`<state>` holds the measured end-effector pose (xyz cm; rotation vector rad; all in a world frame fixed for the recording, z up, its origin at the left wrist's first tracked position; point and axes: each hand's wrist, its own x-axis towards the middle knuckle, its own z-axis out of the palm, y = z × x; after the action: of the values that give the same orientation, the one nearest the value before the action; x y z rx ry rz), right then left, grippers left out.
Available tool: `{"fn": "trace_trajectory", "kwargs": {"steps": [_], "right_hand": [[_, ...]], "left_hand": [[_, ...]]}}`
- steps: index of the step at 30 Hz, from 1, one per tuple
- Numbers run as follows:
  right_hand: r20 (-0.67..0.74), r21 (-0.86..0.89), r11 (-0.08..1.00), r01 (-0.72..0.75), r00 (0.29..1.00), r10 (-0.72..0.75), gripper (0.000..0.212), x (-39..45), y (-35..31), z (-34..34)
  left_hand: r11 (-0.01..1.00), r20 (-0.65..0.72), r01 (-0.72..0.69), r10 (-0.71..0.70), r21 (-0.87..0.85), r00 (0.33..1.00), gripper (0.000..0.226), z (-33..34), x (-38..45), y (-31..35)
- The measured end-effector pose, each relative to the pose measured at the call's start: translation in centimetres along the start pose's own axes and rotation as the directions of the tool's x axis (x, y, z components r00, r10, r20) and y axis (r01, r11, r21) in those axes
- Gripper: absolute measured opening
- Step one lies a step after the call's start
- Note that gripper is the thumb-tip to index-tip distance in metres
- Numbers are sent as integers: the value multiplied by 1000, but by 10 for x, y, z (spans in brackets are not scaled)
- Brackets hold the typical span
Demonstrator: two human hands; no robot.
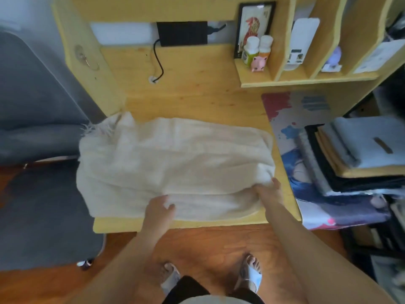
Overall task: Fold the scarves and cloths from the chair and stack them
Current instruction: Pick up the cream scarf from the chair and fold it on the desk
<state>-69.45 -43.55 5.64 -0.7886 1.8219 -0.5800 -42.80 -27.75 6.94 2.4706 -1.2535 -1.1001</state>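
— Item one?
— Cream scarf (175, 163), fringed at its far-left end, spread flat across the wooden desk (197, 99); left portion overhangs the desk edge toward the grey chair (37, 119).

— Hands?
— Left hand (158, 208) at the near edge of the scarf, fingers curled onto the fabric, apparently holding it. Right hand (269, 189) at the near-right corner, fingers curled round a bunched bit of cloth.

— Item two?
— Stack of folded cloths (355, 154), black, grey, tan and pale blue layers, on the printed mat (306, 110) to the right of the scarf.

— Chair contents?
— No loose cloths can be made out on it from here.

— Step in hand?
— Folding the scarf, by my reading: both hands hold the near long edge, ready for a lengthwise fold.

— Next move calls for?
— Likely lifting that edge evenly and carrying it over to the far edge, keeping the corners matched, with the overhanging fringed end drawn in so it does not drag the fold crooked. Then shorter folds, then onto the stack.
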Motion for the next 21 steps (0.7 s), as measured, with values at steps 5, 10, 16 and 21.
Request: {"fn": "trace_trajectory", "kwargs": {"steps": [5, 10, 16, 21], "right_hand": [[-226, -274, 954, 123, 956, -188, 9, -8, -7, 4], [-432, -486, 863, 140, 820, -376, 17, -15, -19, -75], [-349, -472, 861, 191, 856, -382, 12, -38, -15, -108], [85, -473, 477, 741, 577, -812, 26, -121, -15, -63]], "left_hand": [[901, 264, -178, 74, 396, 962, 70, 41, -7, 4], [851, 331, -315, 180, 420, 927, 64, 40, -15, 19], [964, 386, -250, 199, 87, 901, 46, 25, -37, 83], [545, 431, 234, 266, -805, 862, 34, 15, -89, 166]]}}
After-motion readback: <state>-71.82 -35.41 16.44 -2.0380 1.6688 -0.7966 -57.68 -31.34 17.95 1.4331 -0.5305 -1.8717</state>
